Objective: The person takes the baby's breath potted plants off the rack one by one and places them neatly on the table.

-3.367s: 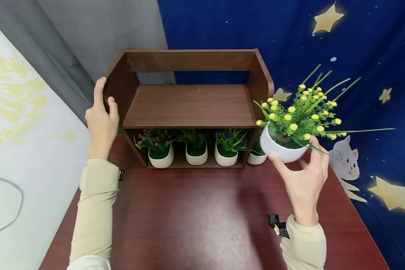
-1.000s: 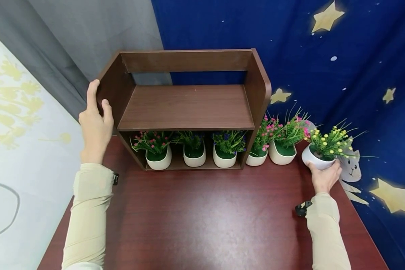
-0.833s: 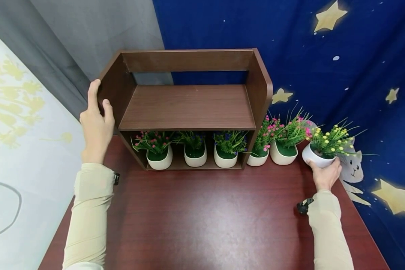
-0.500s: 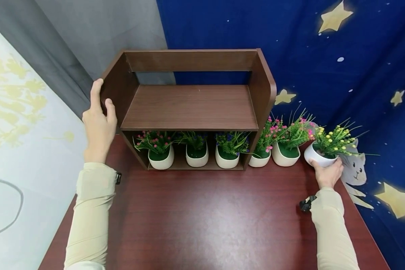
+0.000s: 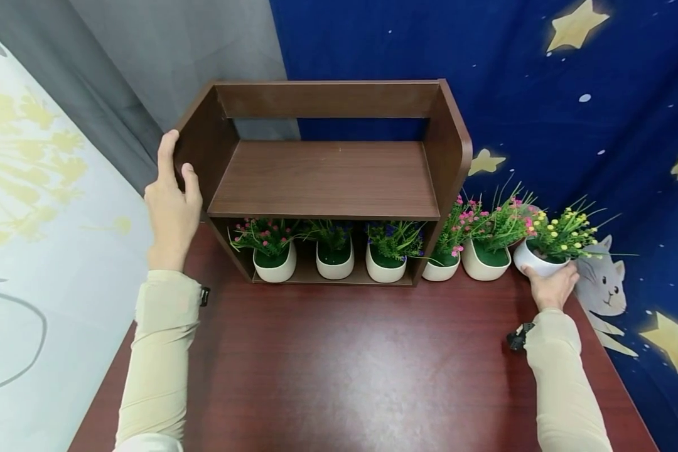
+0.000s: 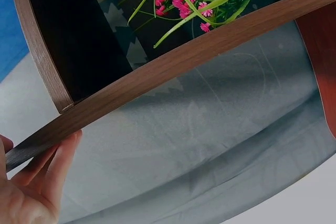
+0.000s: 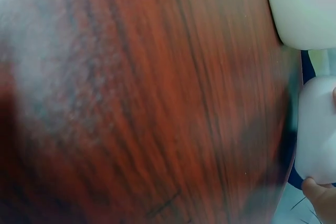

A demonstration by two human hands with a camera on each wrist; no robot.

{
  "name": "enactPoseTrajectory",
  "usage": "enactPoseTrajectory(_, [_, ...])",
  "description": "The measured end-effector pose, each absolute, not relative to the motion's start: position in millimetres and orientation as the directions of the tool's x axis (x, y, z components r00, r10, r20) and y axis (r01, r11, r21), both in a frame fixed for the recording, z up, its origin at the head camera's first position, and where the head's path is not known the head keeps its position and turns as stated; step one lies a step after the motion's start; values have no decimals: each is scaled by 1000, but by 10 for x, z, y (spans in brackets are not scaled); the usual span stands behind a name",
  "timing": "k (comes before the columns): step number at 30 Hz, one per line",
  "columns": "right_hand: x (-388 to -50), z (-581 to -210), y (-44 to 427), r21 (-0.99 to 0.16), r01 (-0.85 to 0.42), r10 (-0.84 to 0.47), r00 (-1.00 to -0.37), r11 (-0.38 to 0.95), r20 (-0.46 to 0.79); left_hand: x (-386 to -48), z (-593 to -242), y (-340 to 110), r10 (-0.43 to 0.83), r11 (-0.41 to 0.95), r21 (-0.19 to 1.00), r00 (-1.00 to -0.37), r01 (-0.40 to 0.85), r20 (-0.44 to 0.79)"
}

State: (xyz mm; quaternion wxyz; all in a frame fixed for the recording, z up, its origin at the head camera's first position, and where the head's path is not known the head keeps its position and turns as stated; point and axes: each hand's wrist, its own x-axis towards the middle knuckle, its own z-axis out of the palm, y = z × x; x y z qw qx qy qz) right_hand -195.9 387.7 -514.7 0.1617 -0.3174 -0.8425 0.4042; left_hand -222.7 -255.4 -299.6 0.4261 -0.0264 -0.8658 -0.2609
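Yellow-flowered pot (image 5: pixel 544 266) moved near table edge (image 5: pixel 609 371) (right hand (image 5: pixel 554 289) gripping).

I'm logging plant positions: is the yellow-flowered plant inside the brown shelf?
No, the right hand holds the yellow-flowered plant outside the brown shelf, to its right.

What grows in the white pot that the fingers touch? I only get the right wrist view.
Observer: The head view shows yellow flowers in that white pot.
Visitor: Pretty! And where is the person's other hand?
Observer: The left hand grips the left side of a brown shelf.
Visitor: Is anything on that shelf?
Observer: Yes, three potted plants stand side by side in its lower compartment.
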Motion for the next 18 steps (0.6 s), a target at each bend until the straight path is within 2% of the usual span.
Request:
enactPoseTrajectory(7, [-2005, -5168, 3839, -775, 415, 670, -742, 476, 15, -2201, -2995, -2552, -174, 862, 428, -634, 272, 753])
enactPoseTrajectory(18, [-2026, -5202, 3856, -696, 441, 615, -789, 567, 1, -2145, -2935, -2486, -177, 861, 430, -634, 270, 753])
